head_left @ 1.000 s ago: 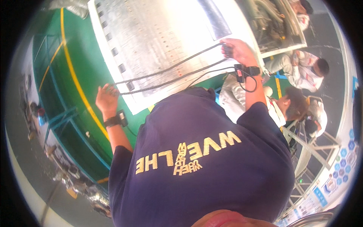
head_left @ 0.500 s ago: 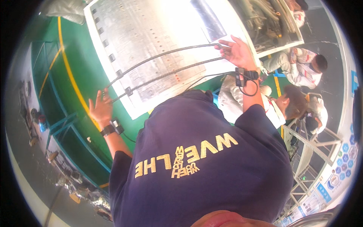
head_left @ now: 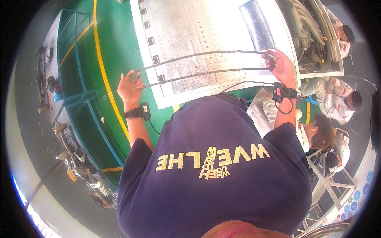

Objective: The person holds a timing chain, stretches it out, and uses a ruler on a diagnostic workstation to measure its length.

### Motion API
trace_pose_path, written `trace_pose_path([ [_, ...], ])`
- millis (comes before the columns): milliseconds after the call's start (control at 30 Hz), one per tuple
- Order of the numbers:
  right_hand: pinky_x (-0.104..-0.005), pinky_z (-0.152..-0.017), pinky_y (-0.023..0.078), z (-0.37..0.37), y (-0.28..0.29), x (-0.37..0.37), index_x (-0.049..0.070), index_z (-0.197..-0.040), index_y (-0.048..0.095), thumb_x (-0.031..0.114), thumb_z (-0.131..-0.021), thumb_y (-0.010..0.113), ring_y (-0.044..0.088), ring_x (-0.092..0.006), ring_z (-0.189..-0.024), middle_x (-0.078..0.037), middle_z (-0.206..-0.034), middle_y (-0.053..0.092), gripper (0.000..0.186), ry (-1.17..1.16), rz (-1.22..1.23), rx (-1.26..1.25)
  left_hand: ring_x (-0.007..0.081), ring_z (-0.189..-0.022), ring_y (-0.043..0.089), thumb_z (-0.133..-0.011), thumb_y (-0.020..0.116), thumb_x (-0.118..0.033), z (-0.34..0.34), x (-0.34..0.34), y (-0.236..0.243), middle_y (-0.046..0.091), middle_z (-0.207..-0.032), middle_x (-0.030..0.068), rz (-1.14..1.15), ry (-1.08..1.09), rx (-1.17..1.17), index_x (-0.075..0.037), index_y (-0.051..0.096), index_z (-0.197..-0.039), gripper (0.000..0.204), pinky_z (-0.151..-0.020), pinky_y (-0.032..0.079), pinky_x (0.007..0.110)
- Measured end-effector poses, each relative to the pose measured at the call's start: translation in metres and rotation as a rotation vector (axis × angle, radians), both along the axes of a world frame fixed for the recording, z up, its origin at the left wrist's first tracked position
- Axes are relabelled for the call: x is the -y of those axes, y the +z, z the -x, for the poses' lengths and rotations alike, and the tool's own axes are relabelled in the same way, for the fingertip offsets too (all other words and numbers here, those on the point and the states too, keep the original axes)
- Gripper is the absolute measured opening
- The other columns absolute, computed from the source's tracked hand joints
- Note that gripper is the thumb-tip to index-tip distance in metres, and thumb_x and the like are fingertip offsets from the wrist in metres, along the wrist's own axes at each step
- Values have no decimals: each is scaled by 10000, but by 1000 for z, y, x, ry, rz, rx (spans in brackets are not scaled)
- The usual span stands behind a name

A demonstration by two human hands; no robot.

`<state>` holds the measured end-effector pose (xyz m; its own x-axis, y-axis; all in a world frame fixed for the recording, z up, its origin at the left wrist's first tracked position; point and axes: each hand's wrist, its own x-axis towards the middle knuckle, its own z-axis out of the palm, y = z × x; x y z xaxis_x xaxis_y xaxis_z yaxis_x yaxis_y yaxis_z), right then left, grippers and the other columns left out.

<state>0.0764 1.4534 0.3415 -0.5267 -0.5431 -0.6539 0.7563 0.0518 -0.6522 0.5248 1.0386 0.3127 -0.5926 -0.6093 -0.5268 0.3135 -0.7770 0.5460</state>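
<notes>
A long dark loop (head_left: 198, 72) with a finely notched surface, a chain or toothed belt, is stretched sideways between my two hands. Its two strands run nearly parallel over the near part of a white table with a metal panel (head_left: 176, 51). My left hand (head_left: 131, 87) has its fingers hooked into the left end, beyond the table's edge and over the green floor. At the other end, my right hand (head_left: 281, 66) curls its fingers round the loop above the table's right side. Each wrist bears a strapped black device with a cable.
A dark rectangular plate (head_left: 257, 23) lies on the table. To its right stands a crate of hoses (head_left: 309, 31). Several people in light work clothes (head_left: 331, 99) crouch or sit at the right. A teal metal frame (head_left: 79, 99) and loose mechanical parts (head_left: 77, 158) are at the left.
The view has shifted, so the table appears farther right and higher. My right hand's fingers have gone from spread to curled round the loop's end. The strands look straighter.
</notes>
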Motion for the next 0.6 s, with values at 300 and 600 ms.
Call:
trace_pose_path([
  [300,-282,-774,545,-7,1,5,-47,-1186,622,298,-1030,598,636,-192,-831,-201,-1076,702,380,-11,53,-93,195,-729,440,-1047,499,-388,3,-2,-1,559,-996,133,61,-7,87,-2,561,-1168,409,-651,376,319],
  [600,-306,-778,523,-9,-6,7,-30,-1231,617,271,-1024,619,588,-182,-838,-165,-1062,672,365,24,-67,-187,172,-682,422,-1039,533,-341,7,5,-9,564,-957,109,136,-21,170,-16,585,-1116,337,-600,358,296],
])
